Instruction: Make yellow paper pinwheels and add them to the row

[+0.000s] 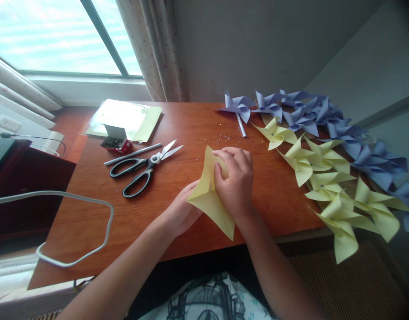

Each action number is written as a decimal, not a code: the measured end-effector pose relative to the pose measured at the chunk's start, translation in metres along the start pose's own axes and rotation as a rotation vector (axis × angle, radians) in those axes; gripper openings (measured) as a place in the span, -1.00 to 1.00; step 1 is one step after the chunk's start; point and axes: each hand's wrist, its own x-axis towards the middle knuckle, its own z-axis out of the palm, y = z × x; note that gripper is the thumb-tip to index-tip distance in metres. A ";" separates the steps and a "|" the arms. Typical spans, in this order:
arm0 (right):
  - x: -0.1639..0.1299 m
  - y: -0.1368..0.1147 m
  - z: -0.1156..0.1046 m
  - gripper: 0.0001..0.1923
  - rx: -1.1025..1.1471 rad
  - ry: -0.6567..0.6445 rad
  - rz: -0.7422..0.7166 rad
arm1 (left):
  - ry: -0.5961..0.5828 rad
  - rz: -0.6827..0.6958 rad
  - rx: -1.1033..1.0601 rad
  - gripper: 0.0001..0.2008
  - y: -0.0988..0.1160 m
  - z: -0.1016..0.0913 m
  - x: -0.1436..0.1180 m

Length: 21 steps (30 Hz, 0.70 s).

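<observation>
Between my hands, above the front of the table, is a yellow paper pinwheel (209,198) with its blades partly folded in. My left hand (186,209) supports it from behind and below, most of its fingers hidden by the paper. On the right side, my right hand (236,180) grips the paper with bent fingers, thumb pressed toward the fold. Black-handled scissors (151,164) lie spread apart to the left of my hands. Beside them rest a rolled paper stick (133,154) and a small red box (117,141) of dark little pieces, its flap raised.
Several finished yellow pinwheels (299,160) and blue pinwheels (301,120) cover the table's right side. Paper sheets (124,118) lie at the back left. A white cable (109,218) loops over the left front. Tiny scraps (229,138) are scattered behind my hands.
</observation>
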 end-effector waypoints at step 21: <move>-0.015 -0.013 -0.036 -0.68 0.341 -0.387 0.192 | 0.067 0.071 0.057 -0.75 0.007 -0.003 0.000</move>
